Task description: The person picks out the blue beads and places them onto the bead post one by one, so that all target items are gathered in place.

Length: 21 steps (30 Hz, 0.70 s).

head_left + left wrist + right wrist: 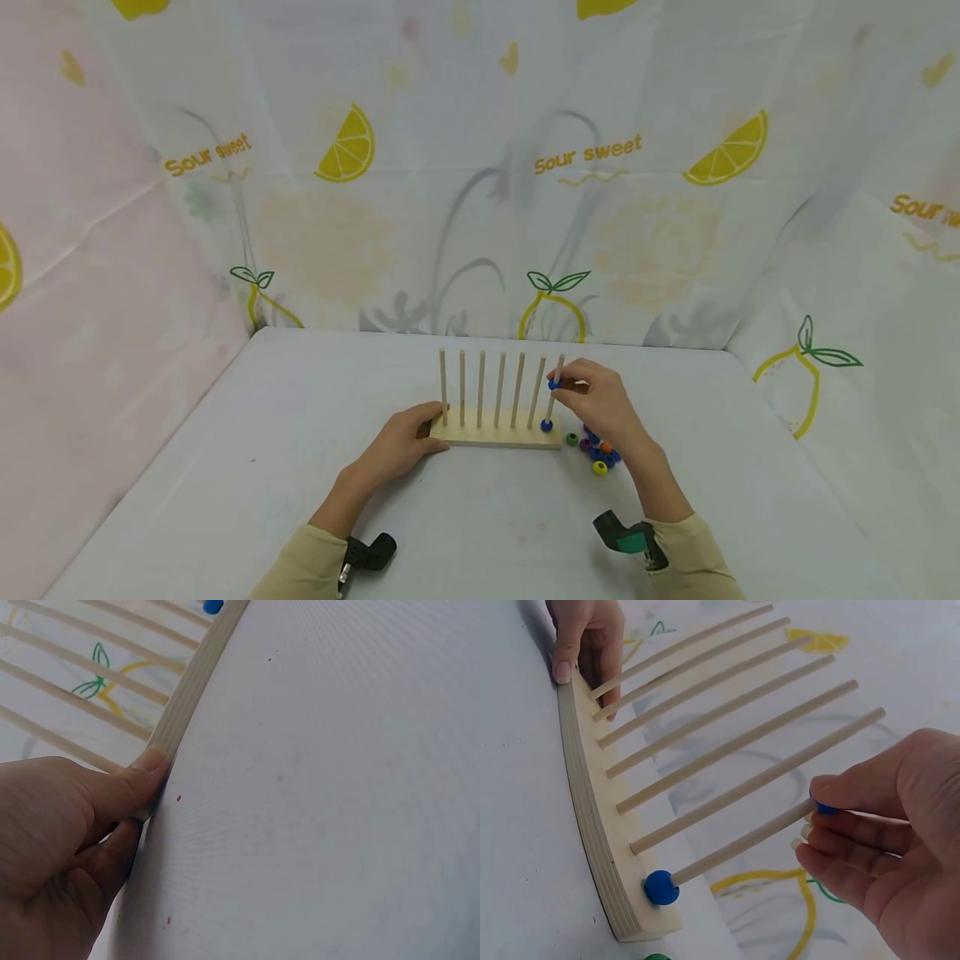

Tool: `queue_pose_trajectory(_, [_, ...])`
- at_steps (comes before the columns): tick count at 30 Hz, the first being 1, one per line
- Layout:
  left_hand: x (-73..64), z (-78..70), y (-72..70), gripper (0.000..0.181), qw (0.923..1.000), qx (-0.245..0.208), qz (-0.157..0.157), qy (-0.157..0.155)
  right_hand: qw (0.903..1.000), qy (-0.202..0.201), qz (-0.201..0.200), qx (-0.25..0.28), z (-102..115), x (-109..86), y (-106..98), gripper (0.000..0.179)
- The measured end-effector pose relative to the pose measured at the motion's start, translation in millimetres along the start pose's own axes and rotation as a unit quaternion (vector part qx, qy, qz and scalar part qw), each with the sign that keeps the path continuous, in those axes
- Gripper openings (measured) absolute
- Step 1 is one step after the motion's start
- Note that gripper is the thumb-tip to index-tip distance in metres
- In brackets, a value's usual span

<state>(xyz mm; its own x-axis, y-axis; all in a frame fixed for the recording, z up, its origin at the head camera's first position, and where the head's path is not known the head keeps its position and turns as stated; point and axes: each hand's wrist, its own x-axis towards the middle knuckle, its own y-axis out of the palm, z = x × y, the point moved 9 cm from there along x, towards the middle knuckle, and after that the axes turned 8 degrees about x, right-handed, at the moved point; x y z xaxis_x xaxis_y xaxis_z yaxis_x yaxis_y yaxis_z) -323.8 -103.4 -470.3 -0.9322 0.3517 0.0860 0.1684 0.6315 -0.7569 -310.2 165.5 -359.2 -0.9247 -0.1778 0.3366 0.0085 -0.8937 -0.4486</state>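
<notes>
A pale wooden base (495, 435) carries a row of several upright wooden pegs. On its left end, my left hand (401, 442) grips the board, thumb at the front edge, as the left wrist view (60, 832) also shows. My right hand (600, 400) pinches a blue bead (825, 804) between thumb and fingers. That bead is threaded on the rightmost peg (742, 844), in its upper part. At the foot of the same peg sits another blue bead (661, 887). The other pegs carry no beads.
Right of the base lies a loose cluster of beads: a green bead (572, 439), a yellow bead (600, 468), an orange bead (606, 448), and several blue and purple ones. A lemon-printed cloth (465, 233) hangs behind the white table (225, 467).
</notes>
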Motion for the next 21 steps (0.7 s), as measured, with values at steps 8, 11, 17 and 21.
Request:
queue_pose_trajectory(8, [-0.7,-0.3,-1.3,0.052,0.9999,-0.006,-0.006,0.006,0.9997,0.016,0.017,-0.004,-8.9,1.6,6.7,0.014])
queue_pose_trajectory(11, [-1.2,1.3,-1.2,0.057,0.9999,-0.015,-0.002,-0.005,0.9995,0.013,0.024,-0.014,-11.4,2.0,9.1,0.013])
queue_pose_trajectory(17, [-1.4,1.3,-0.1,0.057,0.9998,-0.017,0.000,-0.010,0.9984,0.025,0.043,-0.028,-20.7,1.2,14.1,0.011])
queue_pose_trajectory(21, [-0.9,-0.4,-0.7,0.055,0.9999,-0.011,-0.003,0.000,0.9967,0.030,0.061,-0.044,-24.2,0.0,19.1,0.009])
